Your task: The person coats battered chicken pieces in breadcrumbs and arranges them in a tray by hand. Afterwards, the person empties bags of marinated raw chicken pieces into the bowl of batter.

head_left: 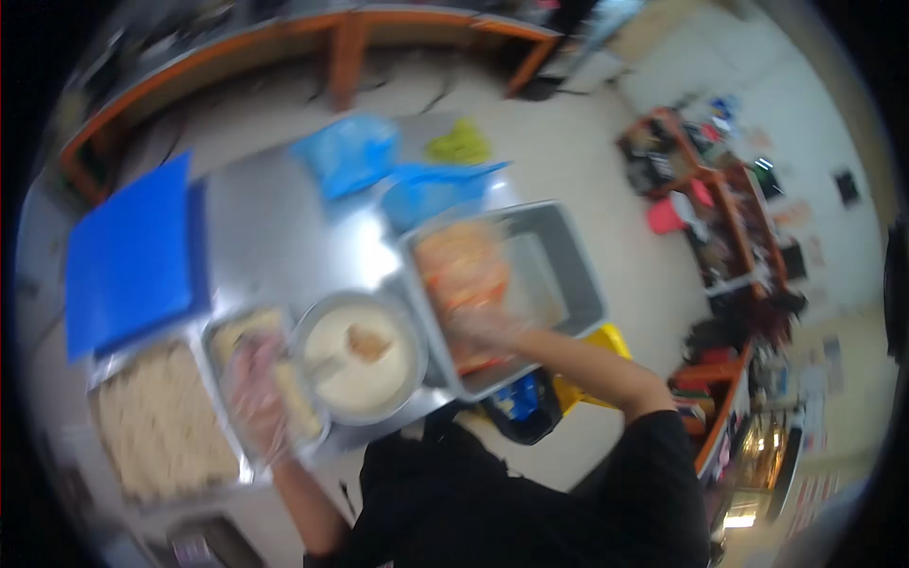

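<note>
My left hand [258, 393], in a clear plastic glove, lies stretched over a metal tray [318, 431] holding pale, crumb-like food [301, 402]. Its fingers look extended, though blur softens them. My right hand [488, 327] reaches into a grey bin [589, 284], touching or very near a heap of orange-red food pieces [464, 260]; motion smears its fingers. Between the hands stands a round metal bowl [418, 327] of cream-coloured batter [346, 386]. A brownish piece [367, 343] sits in the batter, and a greyish utensil-like shape [327, 367] shows at its left side.
A larger tray of pale flour-like material [161, 421] stands at the left, below a blue board [133, 251]. Blue plastic bags [350, 151] and a yellow-green cloth-like item [459, 144] lie at the metal table's [260, 213] back. Below the bin is a yellow container [606, 350].
</note>
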`<state>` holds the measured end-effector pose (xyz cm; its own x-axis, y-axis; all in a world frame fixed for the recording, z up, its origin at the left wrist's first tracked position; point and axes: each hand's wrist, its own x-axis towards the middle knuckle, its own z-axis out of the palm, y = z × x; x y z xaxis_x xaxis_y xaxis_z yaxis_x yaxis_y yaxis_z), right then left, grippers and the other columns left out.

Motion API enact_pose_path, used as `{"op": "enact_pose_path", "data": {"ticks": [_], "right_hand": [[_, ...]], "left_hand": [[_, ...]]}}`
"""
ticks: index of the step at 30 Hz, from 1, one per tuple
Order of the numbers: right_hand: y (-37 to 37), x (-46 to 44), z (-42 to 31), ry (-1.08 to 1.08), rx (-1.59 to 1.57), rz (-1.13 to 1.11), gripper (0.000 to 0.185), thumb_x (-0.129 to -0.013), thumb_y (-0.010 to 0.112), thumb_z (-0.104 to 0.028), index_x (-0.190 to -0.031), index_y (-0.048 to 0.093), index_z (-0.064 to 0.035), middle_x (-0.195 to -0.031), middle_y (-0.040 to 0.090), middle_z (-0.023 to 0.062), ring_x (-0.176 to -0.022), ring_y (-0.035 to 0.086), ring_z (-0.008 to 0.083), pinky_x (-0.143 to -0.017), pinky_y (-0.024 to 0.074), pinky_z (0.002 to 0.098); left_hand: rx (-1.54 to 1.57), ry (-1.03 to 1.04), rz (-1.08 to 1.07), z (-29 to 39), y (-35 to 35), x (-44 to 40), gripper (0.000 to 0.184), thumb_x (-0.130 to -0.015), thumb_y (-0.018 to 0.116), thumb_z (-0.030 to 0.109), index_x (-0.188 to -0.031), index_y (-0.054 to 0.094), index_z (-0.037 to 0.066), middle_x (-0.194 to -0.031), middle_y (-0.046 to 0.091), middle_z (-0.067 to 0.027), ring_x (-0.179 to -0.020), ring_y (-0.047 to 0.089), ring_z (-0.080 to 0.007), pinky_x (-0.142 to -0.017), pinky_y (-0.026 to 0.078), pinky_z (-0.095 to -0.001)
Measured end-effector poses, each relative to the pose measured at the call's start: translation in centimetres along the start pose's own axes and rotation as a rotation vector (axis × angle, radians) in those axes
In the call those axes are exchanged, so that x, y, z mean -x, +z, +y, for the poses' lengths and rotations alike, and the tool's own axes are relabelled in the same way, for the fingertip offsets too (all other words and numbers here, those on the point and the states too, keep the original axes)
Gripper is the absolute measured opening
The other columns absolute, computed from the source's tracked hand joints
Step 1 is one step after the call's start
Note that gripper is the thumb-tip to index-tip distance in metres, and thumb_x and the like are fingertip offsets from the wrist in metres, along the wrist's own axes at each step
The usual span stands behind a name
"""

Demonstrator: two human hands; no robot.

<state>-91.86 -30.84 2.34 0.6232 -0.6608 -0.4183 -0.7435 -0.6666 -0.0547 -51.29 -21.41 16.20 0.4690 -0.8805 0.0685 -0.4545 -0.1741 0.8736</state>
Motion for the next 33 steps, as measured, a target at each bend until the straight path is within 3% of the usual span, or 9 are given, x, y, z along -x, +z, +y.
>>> {"op": "enact_pose_path", "data": {"ticks": [1,2,3,5,14,21,23,29,33], "right_hand": [[1.2,0.7,-0.3,0.049,0.124,0.031,0.017,-0.081,0.066,-0.018,-0.094,0.074,-0.0097,-0.091,0.074,0.0114,-0.080,0.073,0.0261,-0.071,0.0573,0.0439],[2.2,0.6,-0.5,0.143,0.095,0.013,0.018,-0.079,0.071,-0.023,-0.092,0.076,-0.0115,-0.094,0.075,0.0120,-0.083,0.074,0.0286,-0.074,0.0580,0.0466],[1.7,0.7,0.0,0.251,-0.166,-0.054,0.021,-0.078,0.073,-0.025,-0.095,0.077,-0.0127,-0.096,0.076,0.0119,-0.087,0.075,0.0295,-0.075,0.0584,0.0466],[0.7,0.5,0.5,0.443,-0.559,-0.116,0.025,-0.078,0.074,-0.027,-0.099,0.078,-0.0140,-0.100,0.077,0.0120,-0.090,0.075,0.0305,-0.077,0.0589,0.0465],[1.6,1.0,0.9,0.136,-0.270,-0.213,0.027,-0.078,0.074,-0.022,-0.104,0.077,-0.0145,-0.103,0.077,0.0132,-0.095,0.074,0.0325,-0.080,0.0590,0.0457],[4.3,1.0,-0.2,0.021,-0.123,-0.212,0.030,-0.078,0.074,-0.018,-0.108,0.077,-0.0149,-0.106,0.076,0.0141,-0.098,0.074,0.0341,-0.083,0.0591,0.0451],[4.5,1.4,0.1,0.022,-0.197,-0.195,0.031,-0.078,0.074,-0.015,-0.109,0.077,-0.0148,-0.107,0.076,0.0143,-0.099,0.073,0.0337,-0.084,0.0589,0.0448],[-1.9,6.2,-1.2,0.336,-0.938,0.018,0.038,-0.075,0.071,-0.007,-0.112,0.075,-0.0139,-0.110,0.074,0.0146,-0.103,0.071,0.0299,-0.087,0.0577,0.0435],[-1.6,6.6,0.7,0.252,-0.949,0.232,0.047,-0.075,0.068,-0.002,-0.120,0.072,-0.0147,-0.112,0.073,0.0144,-0.104,0.070,0.0310,-0.089,0.0568,0.0431]], "left_hand": [[-0.081,0.212,0.008,-2.1,0.2,-0.1,0.028,-0.107,0.053,0.022,-0.109,0.072,0.002,-0.107,0.071,-0.0117,-0.100,0.066,-0.0239,-0.088,0.049,-0.0345],[0.029,0.114,-0.021,-1.0,0.2,-0.2,0.029,-0.108,0.054,0.025,-0.110,0.071,0.002,-0.107,0.071,-0.0115,-0.101,0.065,-0.0235,-0.090,0.049,-0.0344],[0.119,0.007,-0.053,-0.2,-0.1,-0.4,0.030,-0.108,0.055,0.029,-0.111,0.070,0.002,-0.107,0.070,-0.0113,-0.103,0.064,-0.0232,-0.091,0.048,-0.0342],[0.191,0.033,-0.098,-2.1,-0.1,-1.0,0.033,-0.109,0.055,0.032,-0.112,0.069,0.002,-0.106,0.069,-0.0105,-0.101,0.063,-0.0222,-0.092,0.048,-0.0343],[0.279,0.006,-0.140,-3.4,-0.2,-1.7,0.032,-0.110,0.055,0.034,-0.114,0.064,0.004,-0.103,0.066,-0.0060,-0.093,0.059,-0.0155,-0.085,0.048,-0.0305],[0.430,0.138,-0.152,-12.2,1.1,-5.5,0.026,-0.109,0.057,0.026,-0.119,0.063,0.004,-0.107,0.065,-0.0068,-0.097,0.059,-0.0159,-0.089,0.048,-0.0309],[0.434,0.145,-0.138,-12.0,1.0,-5.6,0.026,-0.110,0.056,0.024,-0.121,0.063,0.002,-0.107,0.065,-0.0078,-0.098,0.060,-0.0166,-0.091,0.049,-0.0317],[0.377,0.124,-0.133,-10.7,0.0,-4.9,0.030,-0.111,0.054,0.024,-0.124,0.065,0.000,-0.108,0.065,-0.0076,-0.102,0.060,-0.0167,-0.097,0.046,-0.0310],[0.414,0.118,-0.146,-12.4,-0.1,-5.4,0.032,-0.110,0.055,0.025,-0.127,0.065,-0.001,-0.111,0.067,-0.0086,-0.105,0.061,-0.0174,-0.097,0.047,-0.0321]]}}
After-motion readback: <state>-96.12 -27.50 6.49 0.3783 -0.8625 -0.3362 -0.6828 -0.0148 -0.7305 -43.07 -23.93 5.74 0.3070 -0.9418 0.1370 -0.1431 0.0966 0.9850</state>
